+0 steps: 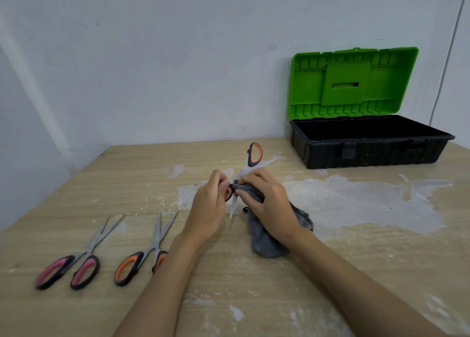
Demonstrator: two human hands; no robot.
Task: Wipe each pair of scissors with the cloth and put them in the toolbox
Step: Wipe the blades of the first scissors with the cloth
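My left hand (209, 204) grips one handle of an orange-and-black pair of scissors (254, 156), held spread wide above the table. Its other handle points up and away; one blade tip points down. My right hand (267, 202) presses a grey cloth (264, 242) around the blades near the pivot, and the cloth trails down onto the table. Two more pairs lie flat at the near left: a pink-handled pair (68, 270) and an orange-handled pair (138, 260), partly hidden by my left forearm. The toolbox (368, 153) stands open at the back right, black body, green lid upright.
The wooden table (127, 174) carries white dried patches in its middle and right parts. A white wall runs just behind the table and the toolbox, with a thin cable down it at the far right. The table's left edge slants away at the left.
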